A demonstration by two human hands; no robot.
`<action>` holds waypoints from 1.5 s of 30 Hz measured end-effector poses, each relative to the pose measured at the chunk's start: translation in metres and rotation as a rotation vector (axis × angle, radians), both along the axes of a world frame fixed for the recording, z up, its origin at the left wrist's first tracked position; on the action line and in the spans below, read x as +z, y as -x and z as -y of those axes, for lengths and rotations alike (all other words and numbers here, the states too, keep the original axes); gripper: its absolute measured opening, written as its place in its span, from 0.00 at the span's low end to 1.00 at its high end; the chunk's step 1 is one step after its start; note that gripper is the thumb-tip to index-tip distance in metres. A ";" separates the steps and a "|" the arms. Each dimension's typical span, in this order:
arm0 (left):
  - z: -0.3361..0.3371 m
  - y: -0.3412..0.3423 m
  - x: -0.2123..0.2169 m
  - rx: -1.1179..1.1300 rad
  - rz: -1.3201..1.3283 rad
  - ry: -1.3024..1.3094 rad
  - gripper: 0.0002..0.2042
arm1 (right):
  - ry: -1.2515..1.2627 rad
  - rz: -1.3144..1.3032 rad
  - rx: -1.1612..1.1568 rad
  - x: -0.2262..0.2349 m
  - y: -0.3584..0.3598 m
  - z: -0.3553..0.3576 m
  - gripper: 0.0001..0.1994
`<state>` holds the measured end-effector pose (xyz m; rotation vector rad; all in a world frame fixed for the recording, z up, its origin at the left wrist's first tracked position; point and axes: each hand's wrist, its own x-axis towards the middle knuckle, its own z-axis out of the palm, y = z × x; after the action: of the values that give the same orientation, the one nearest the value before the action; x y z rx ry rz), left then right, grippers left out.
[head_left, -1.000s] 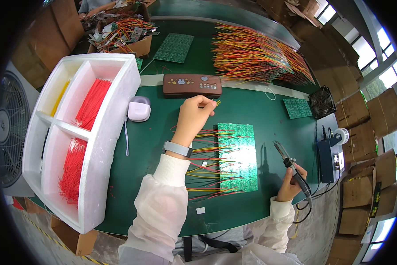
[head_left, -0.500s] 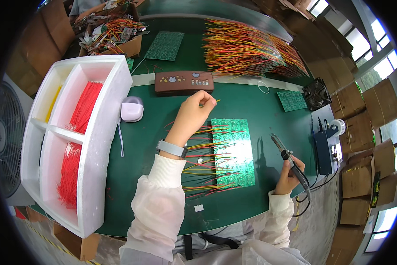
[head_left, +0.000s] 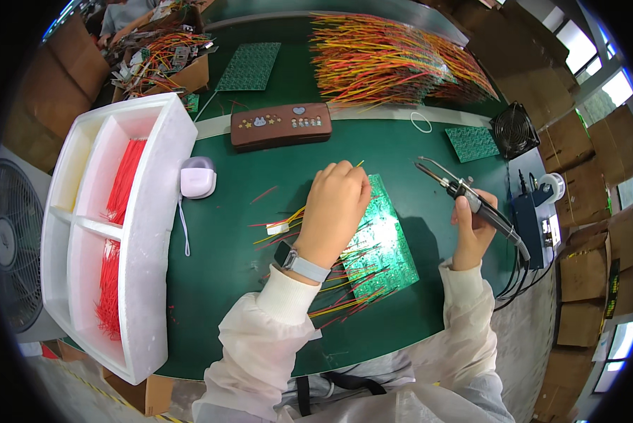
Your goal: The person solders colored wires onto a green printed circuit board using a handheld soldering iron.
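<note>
A green circuit board panel [head_left: 395, 248] lies on the green table, turned at an angle, with red, yellow and black wires [head_left: 334, 304] sticking out over its left edge. My left hand [head_left: 339, 201] is closed over the board's upper left part. Its fingers pinch a thin yellow wire [head_left: 361, 164], whose tip shows above them; the rest is hidden. To the right of the board, my right hand [head_left: 475, 236] grips a soldering iron [head_left: 471, 199] with a thin metal guide along its tip. The iron's tip points up and left, raised clear of the board.
On the left stands a white foam box [head_left: 137, 282] with red wires in its compartments. A brown case [head_left: 281, 128] and a lilac earphone case [head_left: 198, 178] lie beyond. At the back is a large wire bundle [head_left: 401, 60]. A small fan [head_left: 513, 130] and a blue soldering station [head_left: 531, 229] stand right.
My left hand has come down and right, over the board. My right hand has lifted the soldering iron higher. The board has turned, its near end swinging right, and the view has shifted slightly.
</note>
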<state>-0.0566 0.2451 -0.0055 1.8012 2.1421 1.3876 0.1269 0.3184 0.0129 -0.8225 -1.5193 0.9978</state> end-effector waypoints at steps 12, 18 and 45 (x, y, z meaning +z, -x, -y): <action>0.022 0.002 0.020 0.078 0.186 -0.029 0.03 | 0.008 -0.162 0.021 -0.035 0.017 0.036 0.13; 0.083 0.007 0.119 0.439 0.118 0.097 0.02 | -0.020 -0.201 0.008 -0.031 0.017 0.039 0.13; 0.001 -0.016 -0.011 0.062 0.042 -0.007 0.03 | -0.016 -0.072 -0.068 -0.029 0.010 0.025 0.12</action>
<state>-0.0403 0.2440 -0.0162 1.7058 2.1923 1.4343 0.1171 0.2938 -0.0160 -0.8135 -1.4269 0.9540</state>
